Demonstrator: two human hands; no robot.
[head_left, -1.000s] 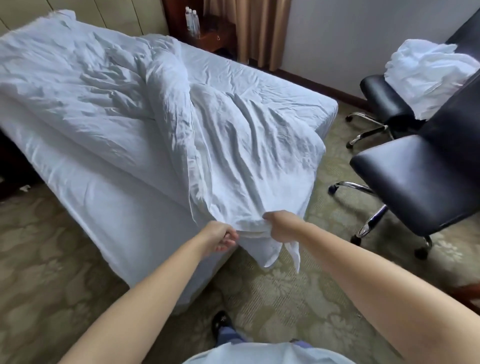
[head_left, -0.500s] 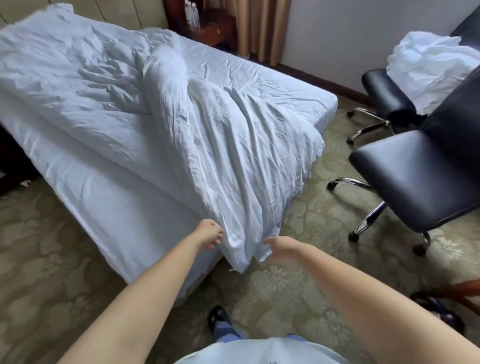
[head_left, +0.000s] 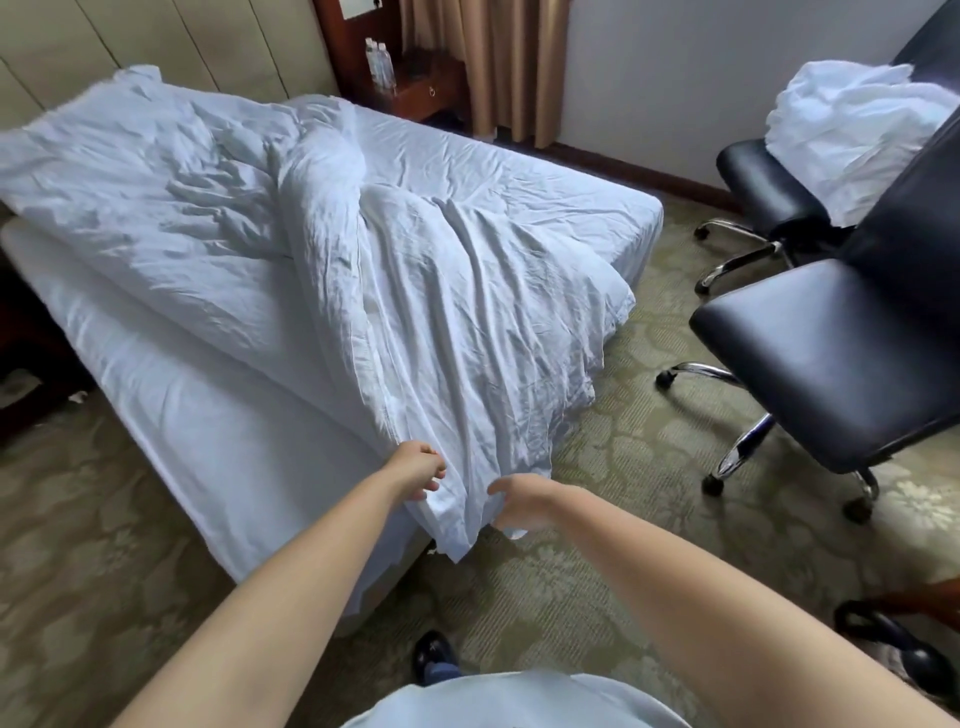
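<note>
A crumpled white cotton sheet (head_left: 467, 338) is seen draped over the near corner of a low white-covered bed (head_left: 234, 441), its lower end hanging off the mattress towards the patterned olive-green carpet (head_left: 623, 467). The hanging corner is flanked by both hands. The right hand (head_left: 522, 501) is curled round a fold at the sheet's lowest part, thumb above and fingers tucked beneath, so the cloth is held clamped there. The left hand (head_left: 415, 470) is set against the sheet's left edge with its fingers bent inwards (whether any cloth is actually pinched between them cannot be told from this angle). Higher up, the sheet is bunched into a long ridge running along the middle of the bed. To the right, a black padded swivel chair with chrome legs (head_left: 831, 364) is placed near the bed's foot, and a second black chair (head_left: 753, 176) behind it is loaded with a heap of white linen (head_left: 852, 135). Clear plastic water bottles (head_left: 379, 62) are set beside tan curtains (head_left: 488, 62). A black shoe (head_left: 434, 649) is visible on the carpet below the arms.
</note>
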